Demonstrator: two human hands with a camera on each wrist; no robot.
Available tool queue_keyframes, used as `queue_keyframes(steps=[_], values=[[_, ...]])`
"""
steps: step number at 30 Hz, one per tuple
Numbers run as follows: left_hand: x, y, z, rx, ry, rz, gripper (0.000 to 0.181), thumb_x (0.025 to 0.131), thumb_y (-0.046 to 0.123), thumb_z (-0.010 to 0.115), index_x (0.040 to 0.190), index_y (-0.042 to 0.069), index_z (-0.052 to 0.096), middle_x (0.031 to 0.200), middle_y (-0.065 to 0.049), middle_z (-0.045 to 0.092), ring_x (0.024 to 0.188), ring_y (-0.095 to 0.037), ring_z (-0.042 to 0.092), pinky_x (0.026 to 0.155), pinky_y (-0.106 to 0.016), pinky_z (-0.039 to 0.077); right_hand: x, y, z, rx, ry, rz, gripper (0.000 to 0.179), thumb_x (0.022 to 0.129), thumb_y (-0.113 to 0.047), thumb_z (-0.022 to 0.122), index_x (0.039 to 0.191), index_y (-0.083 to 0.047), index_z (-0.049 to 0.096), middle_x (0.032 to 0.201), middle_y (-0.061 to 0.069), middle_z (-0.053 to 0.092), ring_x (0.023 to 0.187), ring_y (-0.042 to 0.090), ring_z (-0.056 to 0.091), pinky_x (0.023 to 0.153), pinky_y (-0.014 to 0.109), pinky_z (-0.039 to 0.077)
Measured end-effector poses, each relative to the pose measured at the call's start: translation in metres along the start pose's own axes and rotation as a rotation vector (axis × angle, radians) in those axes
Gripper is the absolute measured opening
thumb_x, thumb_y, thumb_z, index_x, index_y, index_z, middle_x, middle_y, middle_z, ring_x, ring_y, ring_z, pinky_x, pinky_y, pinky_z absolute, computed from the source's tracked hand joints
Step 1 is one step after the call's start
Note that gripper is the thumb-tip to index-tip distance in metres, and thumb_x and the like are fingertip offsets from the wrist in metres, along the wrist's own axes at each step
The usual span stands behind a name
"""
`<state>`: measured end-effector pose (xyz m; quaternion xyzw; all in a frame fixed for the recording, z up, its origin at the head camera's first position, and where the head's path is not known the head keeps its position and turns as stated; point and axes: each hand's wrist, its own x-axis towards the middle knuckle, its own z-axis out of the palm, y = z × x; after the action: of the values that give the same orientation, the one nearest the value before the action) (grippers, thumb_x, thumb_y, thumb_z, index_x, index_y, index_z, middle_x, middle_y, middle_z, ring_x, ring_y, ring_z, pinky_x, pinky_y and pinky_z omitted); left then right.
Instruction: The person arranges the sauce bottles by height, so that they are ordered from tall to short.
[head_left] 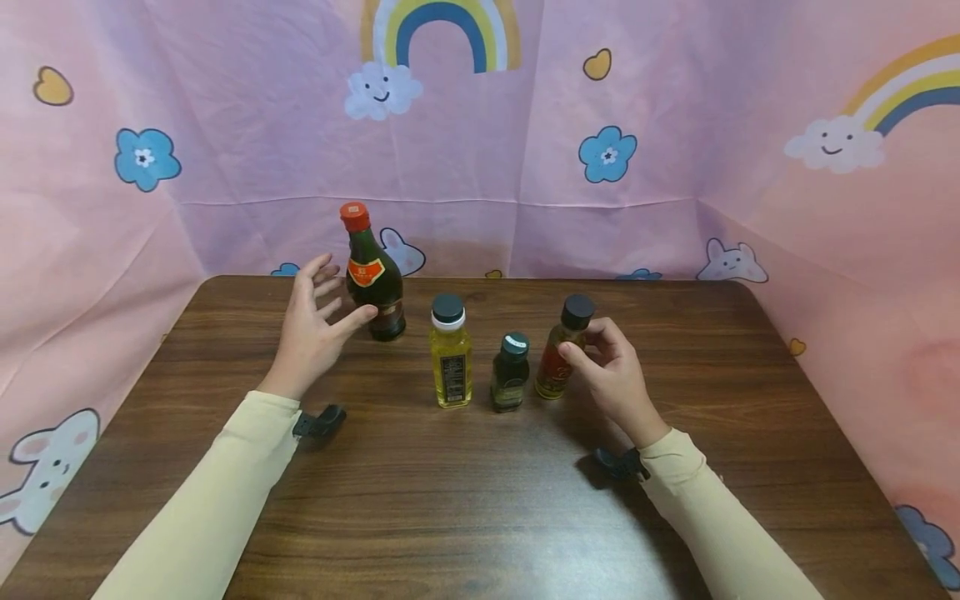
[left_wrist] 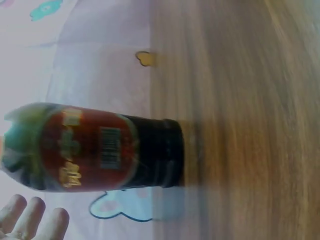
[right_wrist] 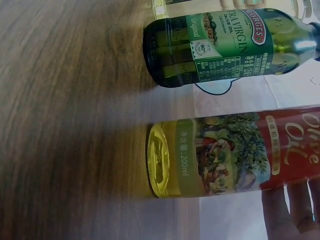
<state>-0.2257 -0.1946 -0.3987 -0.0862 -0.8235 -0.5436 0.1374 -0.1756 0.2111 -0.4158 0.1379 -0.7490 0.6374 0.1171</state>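
Cream sleeves (head_left: 202,496) nearest the lens, forearms reaching over the wood-grain table (head_left: 450,517). Right hand (head_left: 621,383) grips the red-labelled olive oil bottle (head_left: 552,368), thumb across its front, fingers round the far side. Left hand (head_left: 306,342) has its fingers spread beside the red-capped dark green bottle (head_left: 381,289); thumb overlaps the glass in the head view, contact cannot be told.

Positions: red-capped bottle farther back, on the left; olive oil bottle rightmost of the four. Between them, the yellow-oil bottle (head_left: 452,367) and the green extra virgin olive oil bottle (head_left: 509,379), the latter just beside the gripped one.

Handling, judged: on the left, thumb and fingers should wrap the body below the shoulder before the bottle bears any load; its narrow neck makes a poor hold. On the right, grip looks sound; a vertical move would spare the close neighbour a knock.

Orientation: both handled bottles cap up, long axis near vertical. Olive oil bottle's cap leans slightly toward the right hand; lens slant may account for part. Whether its base touches wood: cannot tell. Its picture label faces the right wrist camera; the other's barcode panel faces the left.
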Motion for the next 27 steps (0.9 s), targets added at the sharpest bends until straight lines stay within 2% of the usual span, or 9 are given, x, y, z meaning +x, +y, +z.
queue_keyframes(steps=[6, 11, 18, 27], values=[[-0.017, 0.014, -0.004, 0.015, -0.023, 0.06, 0.092, 0.093, 0.017, 0.08, 0.163, 0.013, 0.02, 0.155, -0.015, 0.038, 0.143, -0.034, 0.044, 0.114, -0.056, 0.04, 0.0, 0.0, 0.0, -0.001, 0.006, -0.001, 0.018, 0.097, 0.001, 0.07, 0.11, -0.002, 0.059, 0.109, -0.004, 0.064, 0.105, 0.013, 0.063, 0.087, 0.024, 0.055], [-0.035, 0.021, 0.0, 0.009, -0.052, 0.093, 0.088, 0.093, 0.013, 0.08, 0.162, 0.014, 0.025, 0.154, -0.013, 0.04, 0.141, -0.034, 0.046, 0.112, -0.05, 0.044, -0.001, 0.001, 0.0, 0.001, 0.007, -0.001, 0.017, 0.097, 0.0, 0.07, 0.109, -0.006, 0.06, 0.11, -0.002, 0.064, 0.106, 0.013, 0.063, 0.088, 0.024, 0.054], [-0.058, 0.023, 0.017, -0.044, -0.132, 0.091, 0.082, 0.093, 0.01, 0.079, 0.16, 0.014, 0.031, 0.154, -0.012, 0.043, 0.14, -0.032, 0.048, 0.111, -0.042, 0.045, -0.001, 0.001, 0.0, -0.011, 0.002, 0.012, 0.017, 0.098, -0.003, 0.07, 0.109, -0.01, 0.061, 0.112, 0.0, 0.064, 0.108, 0.015, 0.063, 0.089, 0.024, 0.054], [-0.074, 0.028, 0.046, -0.078, -0.249, 0.074, 0.079, 0.093, 0.015, 0.08, 0.157, 0.015, 0.035, 0.154, -0.014, 0.043, 0.141, -0.032, 0.046, 0.114, -0.049, 0.043, -0.001, 0.0, 0.0, -0.026, -0.003, 0.02, 0.02, 0.098, -0.003, 0.07, 0.115, 0.001, 0.058, 0.112, -0.002, 0.064, 0.109, 0.014, 0.063, 0.09, 0.023, 0.054]])
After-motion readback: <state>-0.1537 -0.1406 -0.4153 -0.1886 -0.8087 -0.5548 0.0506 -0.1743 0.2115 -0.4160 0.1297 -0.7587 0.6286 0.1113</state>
